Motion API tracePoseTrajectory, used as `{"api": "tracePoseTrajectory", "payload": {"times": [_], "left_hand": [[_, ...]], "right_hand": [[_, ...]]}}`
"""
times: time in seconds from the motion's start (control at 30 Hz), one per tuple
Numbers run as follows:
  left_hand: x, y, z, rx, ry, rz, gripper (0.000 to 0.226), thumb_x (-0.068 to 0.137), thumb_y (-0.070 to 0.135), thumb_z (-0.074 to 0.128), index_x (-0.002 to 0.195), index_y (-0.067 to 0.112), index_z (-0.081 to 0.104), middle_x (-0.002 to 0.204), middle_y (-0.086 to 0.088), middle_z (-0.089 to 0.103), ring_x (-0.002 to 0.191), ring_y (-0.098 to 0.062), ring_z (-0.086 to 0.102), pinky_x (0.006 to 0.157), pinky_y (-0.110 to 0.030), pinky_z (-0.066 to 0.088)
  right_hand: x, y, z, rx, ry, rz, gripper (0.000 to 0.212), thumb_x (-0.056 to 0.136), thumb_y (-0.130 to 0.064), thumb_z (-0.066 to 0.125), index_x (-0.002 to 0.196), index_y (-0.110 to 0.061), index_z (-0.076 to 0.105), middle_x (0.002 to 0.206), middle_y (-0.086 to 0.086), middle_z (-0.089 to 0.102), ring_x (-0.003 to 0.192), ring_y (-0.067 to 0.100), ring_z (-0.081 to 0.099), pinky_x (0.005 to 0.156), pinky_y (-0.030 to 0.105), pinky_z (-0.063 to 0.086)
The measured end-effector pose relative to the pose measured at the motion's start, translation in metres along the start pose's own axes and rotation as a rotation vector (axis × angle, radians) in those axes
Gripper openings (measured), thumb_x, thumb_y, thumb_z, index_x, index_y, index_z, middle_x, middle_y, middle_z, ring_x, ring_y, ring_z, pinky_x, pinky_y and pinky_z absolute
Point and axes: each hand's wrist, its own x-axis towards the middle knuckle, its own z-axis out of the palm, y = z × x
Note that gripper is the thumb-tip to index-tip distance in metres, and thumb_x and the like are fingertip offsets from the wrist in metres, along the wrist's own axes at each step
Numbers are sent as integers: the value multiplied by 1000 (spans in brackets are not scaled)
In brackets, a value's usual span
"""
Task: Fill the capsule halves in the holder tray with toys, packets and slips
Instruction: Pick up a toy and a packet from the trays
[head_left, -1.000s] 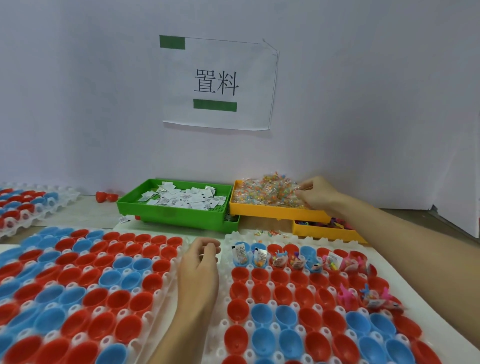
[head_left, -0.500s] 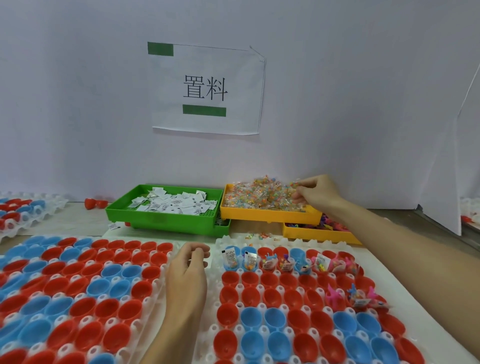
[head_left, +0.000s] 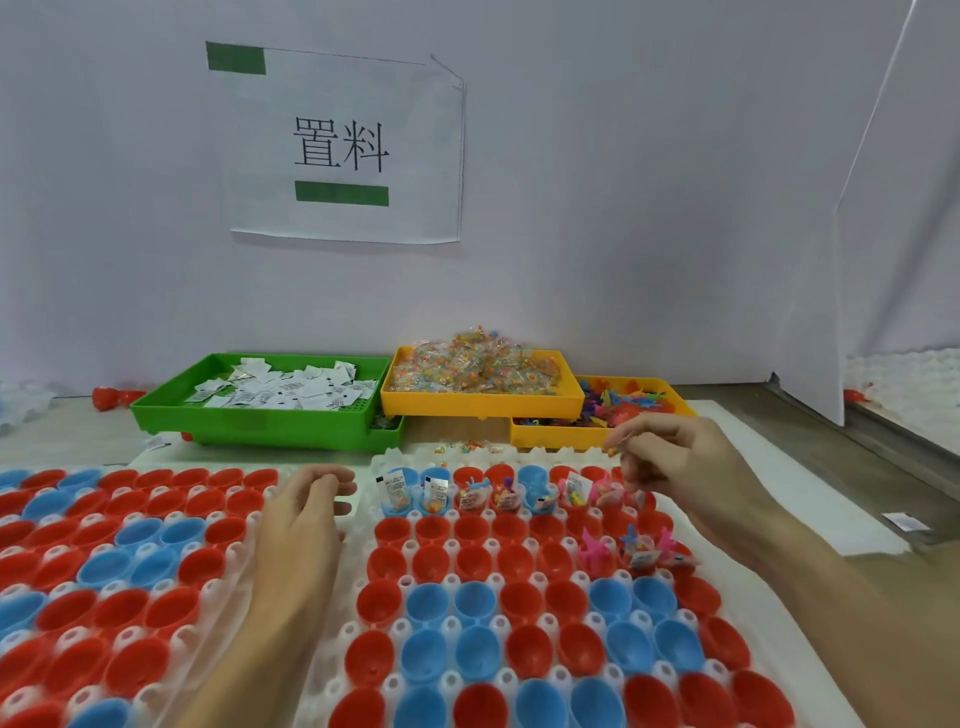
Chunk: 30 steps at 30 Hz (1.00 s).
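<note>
The white holder tray (head_left: 402, 460) in front of me carries red and blue capsule halves. Its far row (head_left: 397, 493) holds packets, slips and small toys, and a few halves at the right (head_left: 592, 551) hold pink and blue toys. My right hand (head_left: 675, 467) hovers over the tray's far right corner, fingertips pinched on what looks like a small clear packet (head_left: 614, 449). My left hand (head_left: 306, 514) rests in the gap between the two holder trays, back up and fingers curled under, so its palm is hidden.
A second holder tray (head_left: 223, 551) of empty halves lies at the left. Behind stand a green tray (head_left: 249, 421) of white slips (head_left: 291, 389), a yellow tray (head_left: 478, 402) heaped with packets, and a lower yellow tray (head_left: 550, 434) of toys. A white partition (head_left: 883, 260) rises at the right.
My right hand has pulled back out of the yellow packet tray and now hangs over the holder tray's far right corner. My left hand has stayed in the gap.
</note>
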Motion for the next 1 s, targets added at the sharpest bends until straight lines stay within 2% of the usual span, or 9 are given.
{"api": "tracePoseTrajectory", "payload": {"times": [0.13,0.23,0.33,0.43,0.5,0.67,0.87,1.0], "left_hand": [[3,-2,-1,20,1,10,30,100,11,41,90,18,68,98,-4,69,94,-23,63,74,-40,49],[4,-3,0,43,-2,17,30,100,10,40,91,17,68,98,-4,69,95,-23,63,75,-41,50],[6,-4,-1,50,0,26,30,100,9,40,89,17,67,97,-5,69,93,-23,64,72,-38,49],[6,-5,-1,54,2,27,31,100,10,40,89,17,67,97,-5,70,93,-23,64,70,-37,49],[6,-5,-1,52,2,27,31,100,10,40,89,17,68,97,-5,70,94,-23,64,72,-38,50],[5,-4,-1,45,10,17,30,100,10,40,90,16,68,97,-4,69,94,-22,64,73,-38,51],[5,-3,-1,44,11,11,30,100,10,40,91,17,68,97,-3,69,94,-21,64,74,-38,51],[4,-3,-1,40,12,10,30,100,10,40,91,16,68,97,-4,69,93,-22,63,72,-37,51]], "right_hand": [[-9,-12,-1,-134,-61,-126,24,99,-17,57,85,-22,76,67,-5,68,64,4,62,60,16,50],[-11,-19,1,-244,-113,-195,18,96,-21,63,86,-26,77,80,-15,73,80,3,66,72,18,53],[-14,-18,2,-353,-226,-208,18,95,-19,65,88,-30,77,75,-23,70,77,-1,66,69,17,51],[-17,-17,3,-370,-255,-214,16,93,-18,69,92,-33,76,76,-18,72,75,-1,68,70,19,55],[-17,-19,4,-388,-264,-237,17,90,-16,72,87,-32,75,77,-16,72,76,0,68,71,21,56],[-18,-21,5,-451,-338,-231,26,85,-15,76,72,-37,75,82,-24,69,84,2,61,71,14,47],[-20,-20,8,-437,-291,-270,27,89,-4,70,82,-29,77,82,-12,73,81,6,68,75,29,57],[-20,-21,5,-402,-274,-287,32,87,5,68,82,-25,79,82,-14,74,81,2,70,75,25,60]]}}
